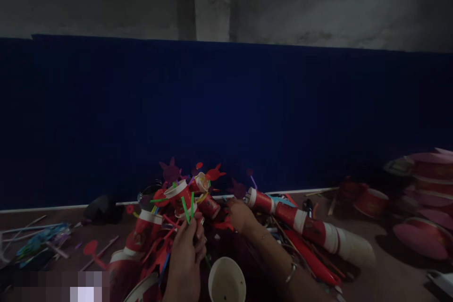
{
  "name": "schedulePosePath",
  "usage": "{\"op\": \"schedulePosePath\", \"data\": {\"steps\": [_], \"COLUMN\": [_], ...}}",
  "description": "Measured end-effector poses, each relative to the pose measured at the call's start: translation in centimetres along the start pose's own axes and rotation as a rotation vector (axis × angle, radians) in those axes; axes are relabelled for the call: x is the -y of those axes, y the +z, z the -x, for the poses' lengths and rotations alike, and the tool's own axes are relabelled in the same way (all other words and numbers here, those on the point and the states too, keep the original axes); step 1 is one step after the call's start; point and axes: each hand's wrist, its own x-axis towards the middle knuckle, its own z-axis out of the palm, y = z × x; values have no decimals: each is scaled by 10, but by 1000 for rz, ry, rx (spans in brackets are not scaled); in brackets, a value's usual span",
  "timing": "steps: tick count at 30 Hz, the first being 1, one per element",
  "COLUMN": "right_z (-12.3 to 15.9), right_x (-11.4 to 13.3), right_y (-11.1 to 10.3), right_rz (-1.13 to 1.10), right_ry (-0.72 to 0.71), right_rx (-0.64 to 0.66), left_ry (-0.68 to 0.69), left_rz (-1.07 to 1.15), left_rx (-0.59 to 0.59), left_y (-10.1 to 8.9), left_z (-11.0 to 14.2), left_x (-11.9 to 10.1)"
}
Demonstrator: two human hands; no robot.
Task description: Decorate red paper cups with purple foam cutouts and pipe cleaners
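Pinched in the fingers of my left hand [187, 247] are green drinking straws [185, 208], their upper ends sticking up. Just behind them lies a red and white paper cup [179, 198] among other cups and coloured straws. My right hand [242, 217] reaches into the heap, its fingertips bent down near a dark red animal-shaped cutout [238, 189]. Whether those fingers grip anything is too dark to see. Between my forearms, close to me, stands a paper cup [226, 281] with its pale inside facing up.
A row of nested paper cups [314, 230] lies slanting to the right. Stacks of cups with pink pieces [430, 198] stand at the far right. Loose straws and a bluish plastic bundle [44, 240] are on the left. A blue wall panel [226, 113] rises behind the work surface.
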Motion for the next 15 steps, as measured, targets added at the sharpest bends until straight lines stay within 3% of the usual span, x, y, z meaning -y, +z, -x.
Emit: {"op": "schedulePosePath", "data": {"steps": [8, 15], "right_z": [-48, -57], "right_x": [13, 14], "right_y": [2, -14], "right_rz": [70, 141], "right_ry": [110, 58], "right_rx": [110, 219], "left_ry": [14, -11], "left_rz": [2, 44], "left_rx": [47, 27], "left_y": [-7, -6], "left_z": [-1, -10], "left_x": [7, 12]}}
